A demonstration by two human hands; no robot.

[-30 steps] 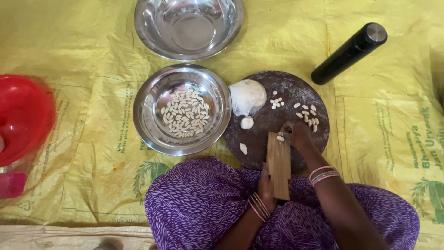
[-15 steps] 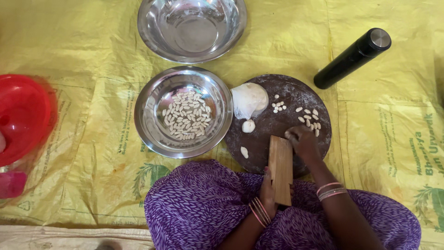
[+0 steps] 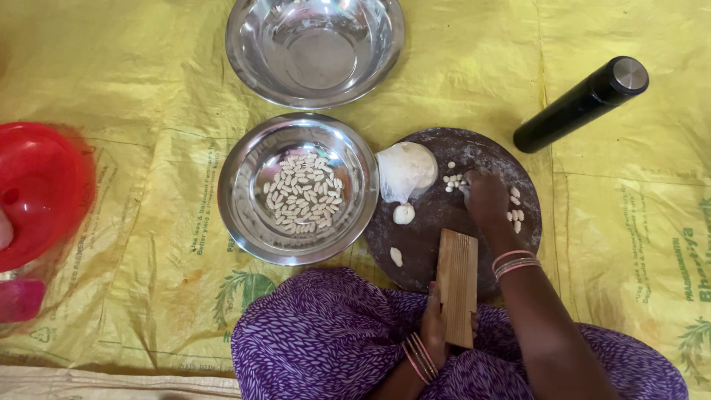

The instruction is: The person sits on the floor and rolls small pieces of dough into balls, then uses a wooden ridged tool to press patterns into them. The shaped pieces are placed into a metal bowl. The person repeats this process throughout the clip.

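From the head camera, looking straight down, the person sits on the floor in purple patterned cloth (image 3: 318, 341) with a round dark board (image 3: 437, 222) just in front of the knees. The left hand (image 3: 437, 326) is closed around the near end of a ridged wooden paddle (image 3: 457, 285), whose far end rests on the near part of the board. The right hand (image 3: 485, 198), bangles on its wrist, lies palm down on the board with its fingers bent onto a scatter of small shaped dough pieces (image 3: 453, 180); whether it pinches one cannot be told, since the fingertips are hidden under the hand. A second little cluster of pieces (image 3: 515, 215) lies just right of that hand. A second ago the right hand was at the top of the paddle, touching it; half a second ago it had lifted off onto the board, and now it has reached further up to the far pieces, while the left hand and paddle have stayed where they were. On the left of the board sits a lump of white dough in clear plastic (image 3: 406, 170), with a small dough ball (image 3: 403, 213) just below it and a smaller bit (image 3: 396, 256) near the board's near edge. Touching the board's left side is a steel bowl (image 3: 252, 222) holding many shaped pieces; an empty steel bowl (image 3: 244, 44) stands beyond it. A black cylindrical flask (image 3: 581, 104) lies tilted beyond the board to the right. Everything rests on a yellow woven plastic sheet (image 3: 133, 74), creased and printed, with a red plastic container (image 3: 37, 185) at its left edge.
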